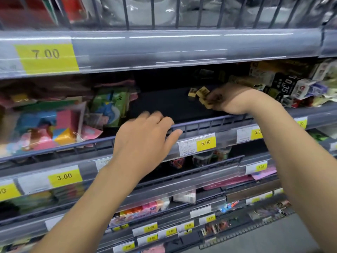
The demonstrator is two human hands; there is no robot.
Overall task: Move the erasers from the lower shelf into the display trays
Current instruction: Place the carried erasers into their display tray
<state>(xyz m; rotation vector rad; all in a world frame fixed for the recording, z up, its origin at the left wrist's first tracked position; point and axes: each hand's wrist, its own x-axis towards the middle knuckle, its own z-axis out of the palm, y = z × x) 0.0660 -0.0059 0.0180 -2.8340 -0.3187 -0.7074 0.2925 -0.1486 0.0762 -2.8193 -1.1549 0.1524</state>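
Shop shelving fills the view: grey tiered shelves with wire front rails and yellow price tags. You're facing the middle shelf, dark and mostly bare in its centre section.

Your right hand is reached over the wire rail into that section, wrist bent down. Its fingers are curled around a small cluster of yellowish erasers; about 2 show at the fingertips, the exact count in the grip can't be told. 2 more loose erasers sit on the shelf floor just left of the hand, near but not clearly touching it.

Your left hand is lower and left, palm down, fingers loosely bent and draped at the rail, thumb out toward the 5.00 tag. It holds nothing. Contact with the rail looks likely, but blur makes it hard to confirm.

Right of your right hand: a pile of small boxed goods, one black box printed 0.35. Left of the bare section: colourful packets and a green pack. Tags reading 7.00 above and 3.00 below. Lower shelves carry more small stationery, blurred.
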